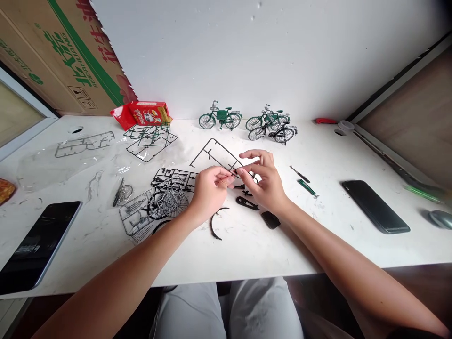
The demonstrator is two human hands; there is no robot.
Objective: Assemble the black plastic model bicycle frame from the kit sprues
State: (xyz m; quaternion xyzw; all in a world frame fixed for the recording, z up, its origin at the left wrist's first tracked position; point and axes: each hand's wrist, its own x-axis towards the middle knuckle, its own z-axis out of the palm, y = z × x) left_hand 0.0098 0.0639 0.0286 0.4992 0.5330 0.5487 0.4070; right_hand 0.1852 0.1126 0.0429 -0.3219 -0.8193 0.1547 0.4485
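A black plastic sprue frame (226, 151) is held tilted above the table between my two hands. My left hand (212, 193) is closed, thumb and index finger pinching the frame's lower runner. Opposite it, my right hand (265, 182) pinches the same frame with thumb and fingertip, its index finger raised. Whether a small part sits between the fingertips is too small to tell. Beneath and beside the hands lie loose black parts: a chain-guard-like piece (247, 203), a curved fender-like strip (212, 225) and a small dark rectangular piece (270, 219).
Black and grey sprues with spoked wheels (173, 203) lie left of my hands. Model bicycles (221, 117) stand at the back. A green-handled cutter (308, 188) and a phone (376, 206) lie right; another phone (38, 245) lies left. A red packet (148, 114) sits behind.
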